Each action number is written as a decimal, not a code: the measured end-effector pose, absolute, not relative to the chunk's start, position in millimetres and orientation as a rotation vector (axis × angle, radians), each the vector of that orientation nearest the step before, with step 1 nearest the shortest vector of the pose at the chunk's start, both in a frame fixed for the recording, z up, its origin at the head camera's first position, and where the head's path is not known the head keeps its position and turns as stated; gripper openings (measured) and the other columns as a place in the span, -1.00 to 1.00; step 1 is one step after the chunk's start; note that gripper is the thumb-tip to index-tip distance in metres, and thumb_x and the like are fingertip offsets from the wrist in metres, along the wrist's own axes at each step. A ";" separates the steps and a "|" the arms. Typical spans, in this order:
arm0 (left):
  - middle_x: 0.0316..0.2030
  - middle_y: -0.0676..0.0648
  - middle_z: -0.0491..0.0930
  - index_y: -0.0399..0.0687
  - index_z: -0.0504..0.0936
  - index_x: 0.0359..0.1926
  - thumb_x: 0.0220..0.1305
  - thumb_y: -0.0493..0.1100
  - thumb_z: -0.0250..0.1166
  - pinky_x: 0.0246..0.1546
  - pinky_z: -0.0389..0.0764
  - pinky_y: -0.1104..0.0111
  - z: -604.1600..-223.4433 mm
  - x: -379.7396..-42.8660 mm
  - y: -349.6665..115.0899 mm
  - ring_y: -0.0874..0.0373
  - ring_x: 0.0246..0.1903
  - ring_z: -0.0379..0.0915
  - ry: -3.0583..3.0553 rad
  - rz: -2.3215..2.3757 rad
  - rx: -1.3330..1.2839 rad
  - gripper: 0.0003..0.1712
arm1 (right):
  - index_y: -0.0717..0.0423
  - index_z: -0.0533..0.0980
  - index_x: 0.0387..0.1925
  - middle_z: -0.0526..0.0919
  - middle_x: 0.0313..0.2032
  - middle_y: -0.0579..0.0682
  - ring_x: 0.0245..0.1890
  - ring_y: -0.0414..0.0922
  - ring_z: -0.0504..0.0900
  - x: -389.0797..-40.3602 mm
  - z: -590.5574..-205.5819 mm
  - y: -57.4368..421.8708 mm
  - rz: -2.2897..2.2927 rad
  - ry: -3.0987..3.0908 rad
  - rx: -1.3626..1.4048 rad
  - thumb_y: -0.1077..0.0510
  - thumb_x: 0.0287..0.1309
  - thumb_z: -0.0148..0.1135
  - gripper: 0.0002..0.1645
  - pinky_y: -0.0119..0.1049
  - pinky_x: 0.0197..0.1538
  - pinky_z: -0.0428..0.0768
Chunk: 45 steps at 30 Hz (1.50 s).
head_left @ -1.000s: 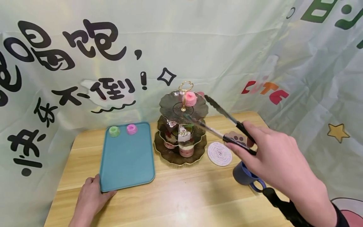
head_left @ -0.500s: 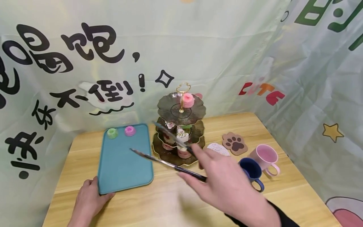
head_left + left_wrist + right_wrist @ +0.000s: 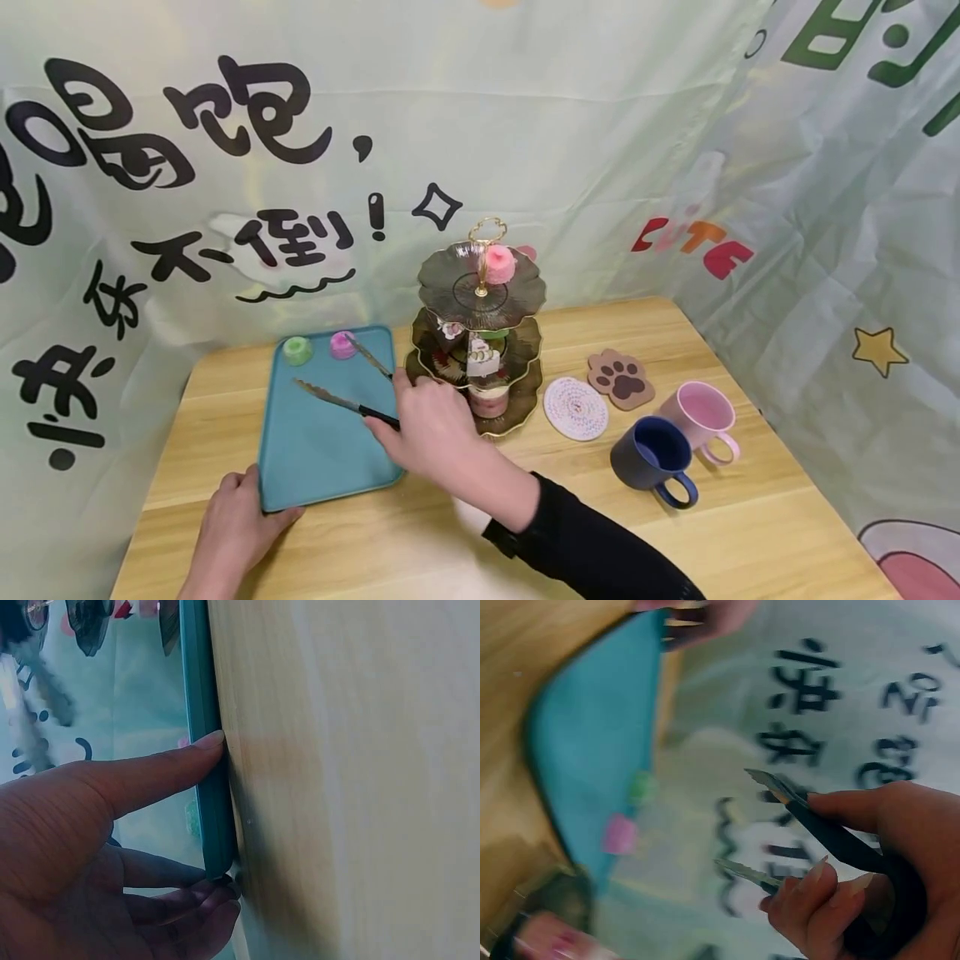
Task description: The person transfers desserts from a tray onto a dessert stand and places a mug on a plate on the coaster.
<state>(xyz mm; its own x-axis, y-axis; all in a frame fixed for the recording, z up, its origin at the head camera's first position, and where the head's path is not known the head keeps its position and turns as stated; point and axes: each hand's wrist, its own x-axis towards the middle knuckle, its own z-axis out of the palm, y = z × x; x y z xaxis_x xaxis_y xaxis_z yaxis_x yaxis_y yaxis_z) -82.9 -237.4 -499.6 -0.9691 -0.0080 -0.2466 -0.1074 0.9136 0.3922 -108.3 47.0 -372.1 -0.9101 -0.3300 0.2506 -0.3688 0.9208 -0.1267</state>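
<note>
My right hand [image 3: 442, 433] holds black-handled metal food tongs [image 3: 330, 396] above the teal tray [image 3: 322, 467]. The tongs' two arms are spread with nothing between them; one tip overlaps a small purple ring-shaped sweet [image 3: 342, 345] in the head view. Beside that sweet, a green one [image 3: 297, 351] sits near the tray's far edge. My left hand [image 3: 234, 525] grips the tray's near left corner, thumb [image 3: 172, 765] along the front edge and fingers at the side. A pink round cake [image 3: 499, 265] rests on the top tier of the three-tier stand [image 3: 450, 287].
Cake pieces and dessert cups [image 3: 489, 402] fill the stand's lower tiers, right of the tray. Farther right lie a round white coaster [image 3: 576, 408] and a paw-print coaster [image 3: 621, 380]. A blue mug [image 3: 641, 457] and a pink mug [image 3: 701, 408] stand nearby. Printed cloth [image 3: 585, 150] hangs behind the table.
My right hand has carried the spread tongs leftward and down, from beside the stand's top tier to over the tray. My left hand stays at the tray's corner.
</note>
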 end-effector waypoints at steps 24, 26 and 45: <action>0.11 -0.72 0.33 -0.81 0.13 0.39 0.14 0.09 0.65 0.11 0.53 -0.32 -499.6 -84.5 -238.1 -0.57 0.07 0.42 2.814 0.599 -0.092 0.28 | 0.15 0.48 0.39 0.75 -0.24 0.02 -0.35 -0.10 0.76 -208.7 -459.2 -32.3 0.035 -3.239 0.047 -0.50 0.42 0.08 -0.08 -0.26 -0.52 0.63; 0.11 -0.72 0.33 -0.81 0.13 0.39 0.15 0.08 0.64 0.11 0.54 -0.31 -499.6 -84.8 -237.7 -0.57 0.07 0.43 2.815 0.601 -0.093 0.26 | 0.14 0.47 0.41 0.76 -0.21 0.02 -0.31 -0.10 0.77 -211.5 -461.0 -34.4 0.021 -3.244 0.048 -0.49 0.43 0.06 -0.08 -0.25 -0.48 0.66; 0.14 -0.73 0.30 -0.80 0.12 0.41 0.15 0.10 0.64 0.14 0.51 -0.33 -498.0 -85.1 -237.4 -0.58 0.09 0.40 2.795 0.606 -0.115 0.28 | -0.13 0.44 0.49 0.80 -0.12 -0.02 -0.32 -0.07 0.76 -221.1 -472.8 -33.5 0.007 -3.270 0.039 -0.42 0.48 0.07 -0.23 -0.23 -0.55 0.58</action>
<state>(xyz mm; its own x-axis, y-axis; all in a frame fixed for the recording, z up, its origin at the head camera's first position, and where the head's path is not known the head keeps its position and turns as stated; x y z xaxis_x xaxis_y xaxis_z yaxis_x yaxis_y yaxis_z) -85.1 -237.4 -498.0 -0.9581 -0.0189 -0.2859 -0.1356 0.9090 0.3942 -221.1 -33.5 -472.8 -0.9915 -0.0238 -0.1278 -0.0233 0.9997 -0.0056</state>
